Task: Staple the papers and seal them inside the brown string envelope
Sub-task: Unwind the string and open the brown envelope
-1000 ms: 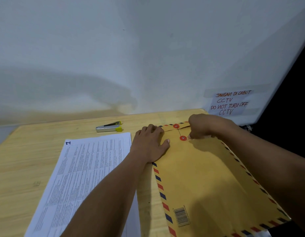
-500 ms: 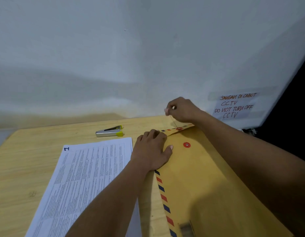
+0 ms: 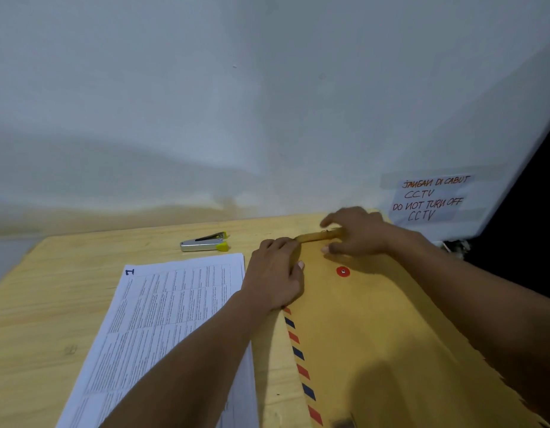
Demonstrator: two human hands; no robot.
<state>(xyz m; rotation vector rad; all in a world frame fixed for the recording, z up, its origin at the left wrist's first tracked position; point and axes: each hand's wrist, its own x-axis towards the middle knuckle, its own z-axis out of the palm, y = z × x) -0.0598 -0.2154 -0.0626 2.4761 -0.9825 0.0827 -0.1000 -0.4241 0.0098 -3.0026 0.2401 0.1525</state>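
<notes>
A brown string envelope (image 3: 375, 329) with a red and blue striped border lies on the right of the wooden table. Its red string button (image 3: 343, 271) is uncovered. My left hand (image 3: 275, 273) presses flat on the envelope's upper left corner. My right hand (image 3: 355, 231) holds the envelope's flap (image 3: 313, 236), lifted off the body at the far end. A stack of printed papers (image 3: 162, 319) lies to the left of the envelope, partly under my left forearm. A silver stapler with yellow ends (image 3: 204, 242) sits beyond the papers.
The wooden table (image 3: 42, 304) meets a white wall at the back. A handwritten paper notice (image 3: 431, 197) is taped to the wall at the right. A dark gap lies past the table's right side.
My right hand unwound the string from the red buttons, pulled it up, then came back down and lifted the flap open. My left hand stayed pressed on the envelope.
</notes>
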